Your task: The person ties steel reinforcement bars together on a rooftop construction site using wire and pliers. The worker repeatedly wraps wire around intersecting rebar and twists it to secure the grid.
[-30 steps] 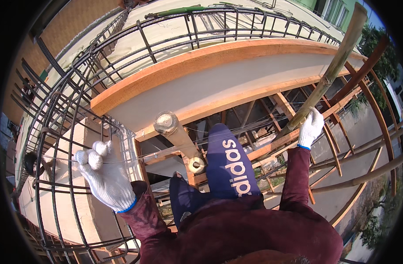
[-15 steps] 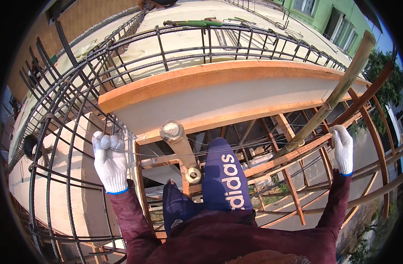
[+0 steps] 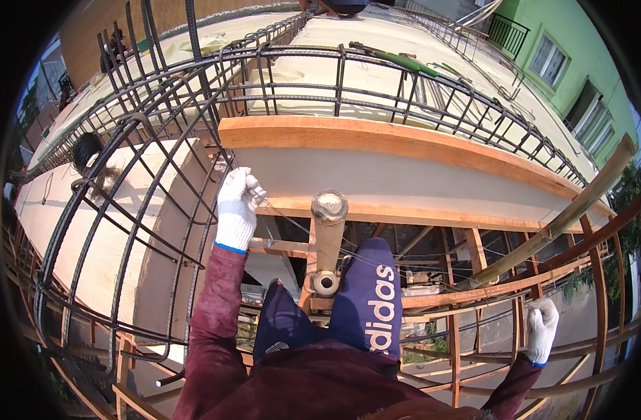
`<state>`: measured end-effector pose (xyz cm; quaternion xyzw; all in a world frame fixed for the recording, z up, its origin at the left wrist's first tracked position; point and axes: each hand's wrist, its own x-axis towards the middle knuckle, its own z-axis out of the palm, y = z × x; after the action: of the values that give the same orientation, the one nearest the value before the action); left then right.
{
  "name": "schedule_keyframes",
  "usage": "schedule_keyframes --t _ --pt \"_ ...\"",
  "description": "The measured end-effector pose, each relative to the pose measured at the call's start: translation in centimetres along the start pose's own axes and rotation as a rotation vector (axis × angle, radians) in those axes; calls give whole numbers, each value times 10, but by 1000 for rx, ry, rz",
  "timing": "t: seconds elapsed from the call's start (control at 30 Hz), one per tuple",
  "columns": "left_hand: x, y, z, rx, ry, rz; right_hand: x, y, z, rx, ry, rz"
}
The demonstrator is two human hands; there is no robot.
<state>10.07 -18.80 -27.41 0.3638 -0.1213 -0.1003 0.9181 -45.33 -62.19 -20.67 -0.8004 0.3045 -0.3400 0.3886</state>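
My left hand (image 3: 238, 208), in a white knit glove, is closed on thin wire (image 3: 292, 221) beside the left end of an orange-edged timber beam form (image 3: 404, 143). From that fist the thin strands run down to the right, across my thigh. My right hand (image 3: 542, 327), also gloved and closed, is low at the right, away from the beam form; the wire close to it is hard to make out. Between the hands a round wooden post (image 3: 329, 234) rises in front of the form. A rebar cage (image 3: 135, 203) stands just left of my left hand.
Behind the form runs another rebar cage (image 3: 338, 91), with a green-handled tool (image 3: 397, 60) by its top bars. A slanting bamboo pole (image 3: 559, 220) stands at the right. Timber framing (image 3: 455, 350) with open gaps lies below me. A coil of dark wire (image 3: 87, 149) sits at the left.
My view has shifted left. My left hand has come closer to the form's left end, and my right hand has dropped lower. The wire stretched between them now sags.
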Motion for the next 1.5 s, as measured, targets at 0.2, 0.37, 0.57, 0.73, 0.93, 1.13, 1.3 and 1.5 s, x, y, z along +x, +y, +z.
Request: schedule_keyframes --t 0.2,0.37,0.57,0.73,0.93,1.13,1.3,1.5 --pt "-80 60 79 -564 -552 188 26 65 68 -507 -446 308" --pt "-115 199 124 -833 -717 511 -11 39 237 -22 -1818 415" --pt "-189 252 144 -215 -844 1224 -45 -86 391 -181 -1534 -524" --pt "-200 224 147 92 -691 1257 -61 -135 528 -471 -935 -1111" --pt "-165 59 81 933 -309 905 -47 -93 504 461 -1026 -416" --pt "-201 -71 35 1340 -799 427 -38 -64 346 807 -1427 537" --pt "-204 -114 41 1327 -1050 403 -60 -39 303 631 -1344 758" --pt "-210 -108 57 1486 -1169 310 -54 -22 269 148 -1318 188"
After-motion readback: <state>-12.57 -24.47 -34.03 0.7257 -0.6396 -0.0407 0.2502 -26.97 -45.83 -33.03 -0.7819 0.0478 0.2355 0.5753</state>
